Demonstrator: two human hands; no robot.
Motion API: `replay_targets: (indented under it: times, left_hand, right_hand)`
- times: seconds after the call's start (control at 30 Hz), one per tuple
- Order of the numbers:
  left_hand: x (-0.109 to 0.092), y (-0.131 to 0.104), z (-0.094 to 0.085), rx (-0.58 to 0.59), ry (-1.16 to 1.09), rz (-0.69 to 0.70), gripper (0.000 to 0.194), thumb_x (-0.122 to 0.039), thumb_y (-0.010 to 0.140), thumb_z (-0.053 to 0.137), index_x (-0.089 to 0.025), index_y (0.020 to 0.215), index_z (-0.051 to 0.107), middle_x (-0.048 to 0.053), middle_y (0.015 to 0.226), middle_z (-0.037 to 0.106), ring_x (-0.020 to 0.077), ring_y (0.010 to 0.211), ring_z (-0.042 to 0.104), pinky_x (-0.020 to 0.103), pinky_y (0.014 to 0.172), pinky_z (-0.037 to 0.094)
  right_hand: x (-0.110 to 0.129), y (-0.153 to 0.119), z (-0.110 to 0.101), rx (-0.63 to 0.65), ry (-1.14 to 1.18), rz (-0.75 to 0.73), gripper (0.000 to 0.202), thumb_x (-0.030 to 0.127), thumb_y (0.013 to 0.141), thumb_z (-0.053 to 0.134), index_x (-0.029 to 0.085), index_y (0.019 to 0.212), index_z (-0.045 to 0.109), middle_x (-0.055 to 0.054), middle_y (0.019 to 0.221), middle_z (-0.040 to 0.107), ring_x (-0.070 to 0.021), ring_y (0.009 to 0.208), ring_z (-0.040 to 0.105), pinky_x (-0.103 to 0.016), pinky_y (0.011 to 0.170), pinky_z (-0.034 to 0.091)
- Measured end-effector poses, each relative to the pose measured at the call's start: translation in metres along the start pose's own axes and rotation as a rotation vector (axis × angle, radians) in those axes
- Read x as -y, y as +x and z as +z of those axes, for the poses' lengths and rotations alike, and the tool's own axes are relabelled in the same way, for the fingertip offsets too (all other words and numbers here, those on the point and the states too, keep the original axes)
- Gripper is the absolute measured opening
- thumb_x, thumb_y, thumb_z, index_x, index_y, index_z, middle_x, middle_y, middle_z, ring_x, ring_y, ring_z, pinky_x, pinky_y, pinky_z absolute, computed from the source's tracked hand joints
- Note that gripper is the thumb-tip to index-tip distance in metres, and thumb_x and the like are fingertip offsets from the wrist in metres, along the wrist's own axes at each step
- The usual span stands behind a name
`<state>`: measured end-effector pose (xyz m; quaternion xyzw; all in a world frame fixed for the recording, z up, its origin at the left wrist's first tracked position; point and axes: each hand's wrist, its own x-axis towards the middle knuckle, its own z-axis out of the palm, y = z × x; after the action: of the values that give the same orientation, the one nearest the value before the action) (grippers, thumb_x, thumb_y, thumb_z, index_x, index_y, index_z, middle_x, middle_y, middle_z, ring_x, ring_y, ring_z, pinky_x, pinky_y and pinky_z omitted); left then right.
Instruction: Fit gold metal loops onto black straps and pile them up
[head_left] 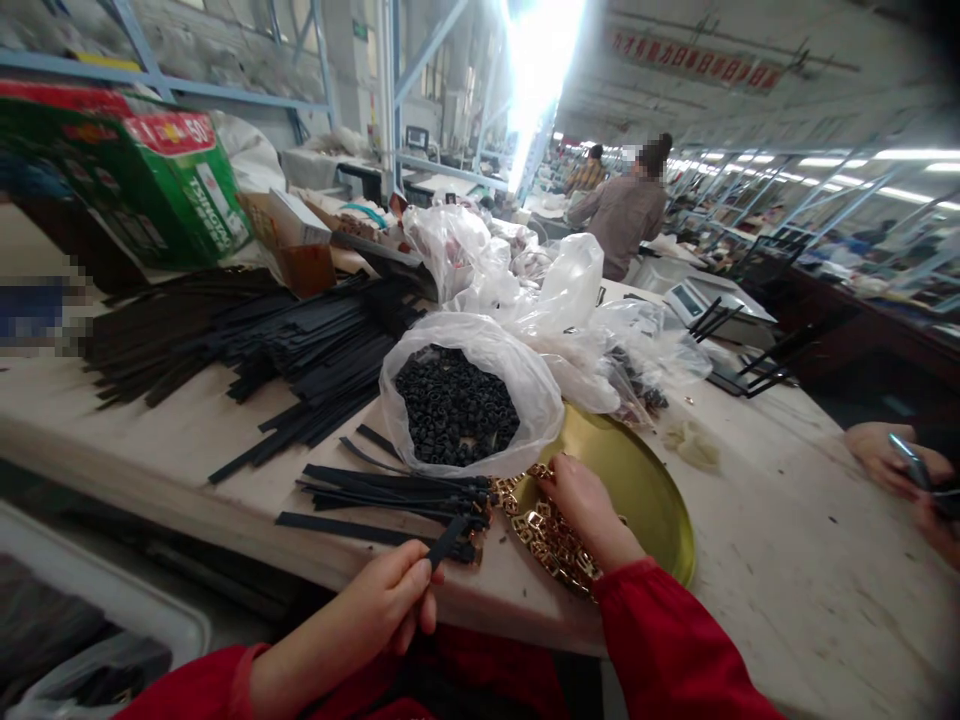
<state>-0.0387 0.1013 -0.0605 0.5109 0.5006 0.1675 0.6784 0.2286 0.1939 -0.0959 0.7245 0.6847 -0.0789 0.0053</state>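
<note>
My left hand [401, 590] pinches a black strap [448, 541] near the table's front edge, its end pointing up and right. Among the gold buckles [551, 540] heaped on a round gold tray [660, 490] rests my right hand [589, 505], fingers bent down; what they grip, if anything, is hidden. Just beyond my left hand lies a small stack of black straps [375, 492], gold metal showing at their right ends. Behind them stands an open plastic bag [536, 400] full of small black loops [454, 405].
Longer black strips [300, 340] are piled at the left, before a green carton [165, 180]. Several clear bags [570, 280] crowd the back, with a scale [694, 300] to their right. A person's hands [889, 460] hold a phone at the right edge.
</note>
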Motion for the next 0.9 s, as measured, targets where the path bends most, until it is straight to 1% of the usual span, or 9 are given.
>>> replay_targets:
  times: [0.1,0.23,0.37,0.43,0.5,0.57,0.63,0.77,0.9]
  left_hand:
    - [0.003,0.0,0.005,0.023,0.008,0.015,0.033,-0.052,0.075,0.033,-0.019,0.076,0.038,-0.004,0.058,0.055,0.0039,0.033,0.034,0.018,0.034,0.021]
    - [0.009,-0.003,0.007,0.033,0.018,0.052,0.032,-0.05,0.077,0.033,-0.019,0.076,0.039,-0.002,0.062,0.057,0.0045,0.034,0.035,0.018,0.035,0.022]
    - [0.011,-0.009,0.003,-0.029,0.047,0.103,0.029,-0.046,0.08,0.032,-0.019,0.073,0.042,-0.004,0.06,0.052,0.0055,0.037,0.031,0.019,0.036,0.022]
    - [0.006,-0.011,0.002,-0.077,0.093,0.162,0.028,-0.042,0.082,0.032,-0.019,0.07,0.043,-0.004,0.058,0.048,0.007,0.042,0.033,0.02,0.039,0.026]
    - [-0.003,-0.01,0.002,-0.132,0.141,0.231,0.029,-0.039,0.084,0.032,-0.018,0.067,0.044,-0.004,0.058,0.046,0.0087,0.048,0.038,0.02,0.046,0.031]
    - [-0.011,-0.006,0.002,-0.157,0.168,0.27,0.03,-0.039,0.086,0.033,-0.018,0.068,0.046,-0.004,0.059,0.045,0.0101,0.054,0.041,0.021,0.052,0.034]
    - [-0.015,0.001,0.001,-0.138,0.169,0.276,0.029,-0.04,0.085,0.037,-0.017,0.073,0.049,-0.004,0.061,0.045,0.0106,0.057,0.042,0.021,0.053,0.034]
    - [-0.01,0.008,-0.002,-0.129,0.206,0.268,0.021,-0.032,0.084,0.041,-0.015,0.077,0.051,-0.003,0.066,0.048,0.0114,0.062,0.044,0.021,0.054,0.034]
    - [-0.006,0.002,-0.002,-0.26,0.398,0.239,0.016,-0.026,0.083,0.041,-0.018,0.072,0.049,-0.001,0.067,0.052,0.0135,0.063,0.047,0.022,0.056,0.033]
  right_hand:
    - [-0.006,0.002,0.0,0.014,0.062,0.011,0.009,0.023,0.074,0.06,0.015,0.078,0.058,-0.011,0.083,0.064,-0.0223,0.078,0.059,-0.027,0.063,0.035]
    - [-0.012,0.005,-0.001,0.014,0.184,-0.005,0.003,0.018,0.071,0.06,0.016,0.069,0.057,-0.007,0.076,0.063,-0.0196,0.074,0.057,-0.026,0.062,0.035]
    - [-0.007,-0.014,-0.01,-0.012,0.343,-0.064,0.009,0.022,0.076,0.053,0.017,0.069,0.055,-0.005,0.074,0.061,-0.0174,0.072,0.055,-0.026,0.064,0.037]
    - [0.005,-0.033,-0.015,0.013,0.439,-0.112,0.017,0.03,0.081,0.047,0.018,0.072,0.054,-0.002,0.069,0.059,-0.0151,0.065,0.054,-0.024,0.059,0.039]
    - [0.024,-0.053,-0.02,0.093,0.595,-0.17,0.026,0.039,0.084,0.041,0.019,0.072,0.052,0.001,0.061,0.055,-0.0124,0.054,0.05,-0.022,0.052,0.038]
    - [0.047,-0.072,-0.022,0.256,0.929,-0.202,0.029,0.045,0.083,0.044,0.019,0.072,0.051,0.003,0.058,0.053,-0.011,0.05,0.047,-0.022,0.048,0.036]
    - [0.069,-0.087,-0.022,0.393,1.126,-0.213,0.031,0.048,0.079,0.049,0.019,0.069,0.049,0.004,0.055,0.051,-0.0098,0.048,0.044,-0.021,0.047,0.034]
    - [0.096,-0.099,-0.014,0.508,1.219,-0.204,0.034,0.051,0.077,0.053,0.019,0.064,0.047,0.005,0.052,0.047,-0.0086,0.046,0.04,-0.02,0.044,0.031]
    - [0.102,-0.099,0.0,0.545,1.297,-0.191,0.032,0.05,0.076,0.054,0.02,0.069,0.049,0.005,0.057,0.051,-0.0088,0.047,0.042,-0.021,0.046,0.033]
